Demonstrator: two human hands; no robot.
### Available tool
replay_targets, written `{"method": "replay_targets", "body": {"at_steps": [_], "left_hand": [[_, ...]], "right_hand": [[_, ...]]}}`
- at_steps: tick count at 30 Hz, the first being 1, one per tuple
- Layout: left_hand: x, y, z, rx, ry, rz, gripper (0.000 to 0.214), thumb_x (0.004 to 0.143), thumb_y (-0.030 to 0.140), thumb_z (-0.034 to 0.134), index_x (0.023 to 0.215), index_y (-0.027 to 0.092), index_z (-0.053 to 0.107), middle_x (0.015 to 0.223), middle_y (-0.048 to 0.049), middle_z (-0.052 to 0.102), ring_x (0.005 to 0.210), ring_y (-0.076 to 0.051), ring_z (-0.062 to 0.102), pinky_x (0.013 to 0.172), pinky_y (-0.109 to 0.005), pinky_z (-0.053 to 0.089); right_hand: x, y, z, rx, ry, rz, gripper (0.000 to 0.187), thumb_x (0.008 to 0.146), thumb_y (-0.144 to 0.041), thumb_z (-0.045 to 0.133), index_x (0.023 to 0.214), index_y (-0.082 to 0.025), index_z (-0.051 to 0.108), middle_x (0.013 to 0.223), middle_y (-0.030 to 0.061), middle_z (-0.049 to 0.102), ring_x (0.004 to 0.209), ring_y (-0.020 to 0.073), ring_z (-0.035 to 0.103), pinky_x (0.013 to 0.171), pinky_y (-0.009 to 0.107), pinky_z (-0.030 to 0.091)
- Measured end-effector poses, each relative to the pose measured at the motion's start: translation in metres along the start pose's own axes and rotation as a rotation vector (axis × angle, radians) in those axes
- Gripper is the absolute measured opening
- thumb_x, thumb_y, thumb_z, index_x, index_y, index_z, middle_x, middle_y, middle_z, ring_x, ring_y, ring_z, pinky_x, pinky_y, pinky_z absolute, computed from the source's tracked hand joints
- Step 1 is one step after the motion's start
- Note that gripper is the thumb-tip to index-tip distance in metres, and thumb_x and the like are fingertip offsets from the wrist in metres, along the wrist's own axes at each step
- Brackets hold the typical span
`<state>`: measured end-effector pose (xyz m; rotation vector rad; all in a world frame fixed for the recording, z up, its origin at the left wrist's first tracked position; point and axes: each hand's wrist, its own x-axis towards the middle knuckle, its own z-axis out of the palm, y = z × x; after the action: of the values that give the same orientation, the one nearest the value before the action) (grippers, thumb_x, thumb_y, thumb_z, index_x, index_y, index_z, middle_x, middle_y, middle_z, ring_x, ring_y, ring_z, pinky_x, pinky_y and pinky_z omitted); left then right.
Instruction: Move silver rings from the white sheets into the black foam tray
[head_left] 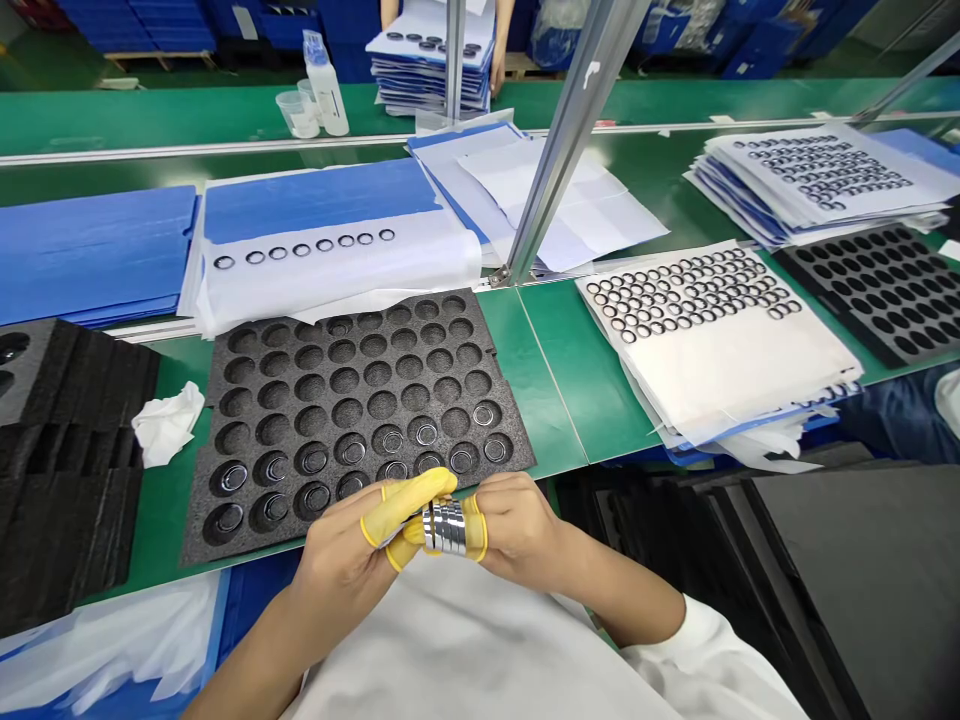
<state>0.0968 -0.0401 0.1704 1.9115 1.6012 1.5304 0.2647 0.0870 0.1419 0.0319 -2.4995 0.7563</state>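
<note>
Between my left hand (341,545) and my right hand (517,525) I hold a short stack of shiny metal rings (444,527). Yellow finger cots cover several fingertips on both hands. Just beyond my hands lies a black foam tray (352,390) with round pockets. Several pockets in its nearest rows hold single metal rings (315,462), and the farther pockets look bare. My hands are above the tray's near edge, not touching it.
Sheets with rows of rings (712,340) lie on the green bench right of the tray. Stacked black foam trays (64,440) and a white cloth (169,425) are to the left. An aluminium upright (570,140) rises behind. A co-worker's arm (499,60) shows across the bench.
</note>
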Motion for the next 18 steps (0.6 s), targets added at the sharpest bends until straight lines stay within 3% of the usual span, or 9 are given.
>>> {"method": "replay_targets", "body": {"at_steps": [5, 8, 11, 13, 18], "left_hand": [[-0.004, 0.000, -0.003, 0.031, -0.028, -0.007, 0.064, 0.097, 0.009, 0.061, 0.156, 0.027, 0.045, 0.118, -0.0093, 0.079, 0.108, -0.018, 0.076, 0.094, -0.027, 0.062], [-0.010, -0.002, -0.004, 0.045, -0.076, -0.060, 0.066, 0.099, 0.010, 0.057, 0.160, 0.028, 0.038, 0.135, -0.0113, 0.072, 0.122, -0.021, 0.070, 0.102, -0.033, 0.059], [-0.018, -0.004, 0.000, -0.017, -0.003, -0.160, 0.054, 0.099, 0.012, 0.057, 0.151, 0.030, 0.053, 0.133, -0.0085, 0.072, 0.115, -0.019, 0.071, 0.098, -0.031, 0.060], [-0.023, -0.006, 0.005, -0.091, 0.092, -0.241, 0.046, 0.098, 0.012, 0.060, 0.140, 0.032, 0.065, 0.124, -0.0055, 0.075, 0.107, -0.018, 0.073, 0.092, -0.028, 0.062], [-0.025, -0.007, 0.015, -0.411, 0.197, -0.543, 0.021, 0.094, 0.021, 0.071, 0.110, 0.029, 0.081, 0.101, -0.0038, 0.078, 0.087, -0.015, 0.072, 0.077, -0.024, 0.062]], "right_hand": [[0.004, 0.000, -0.002, 0.181, 0.090, 0.067, 0.047, 0.110, -0.035, 0.039, 0.078, -0.020, 0.070, 0.064, 0.0011, 0.057, 0.058, 0.0130, 0.051, 0.059, 0.026, 0.040], [0.010, -0.004, -0.006, 0.408, 0.200, 0.262, 0.035, 0.106, -0.043, 0.051, 0.094, -0.023, 0.078, 0.084, 0.0053, 0.065, 0.081, 0.0158, 0.062, 0.075, 0.027, 0.051], [0.014, -0.009, -0.006, 0.506, 0.296, 0.490, 0.034, 0.101, -0.051, 0.059, 0.101, -0.025, 0.080, 0.106, 0.0093, 0.065, 0.100, 0.0193, 0.062, 0.091, 0.033, 0.054], [0.015, -0.012, -0.003, 0.586, 0.297, 0.559, 0.035, 0.100, -0.053, 0.059, 0.102, -0.025, 0.081, 0.113, 0.0101, 0.063, 0.103, 0.0194, 0.061, 0.095, 0.034, 0.054], [0.017, -0.017, 0.004, 0.950, 0.321, 0.759, 0.036, 0.089, -0.058, 0.073, 0.091, -0.023, 0.079, 0.101, 0.0069, 0.069, 0.097, 0.0191, 0.062, 0.090, 0.033, 0.053]]}}
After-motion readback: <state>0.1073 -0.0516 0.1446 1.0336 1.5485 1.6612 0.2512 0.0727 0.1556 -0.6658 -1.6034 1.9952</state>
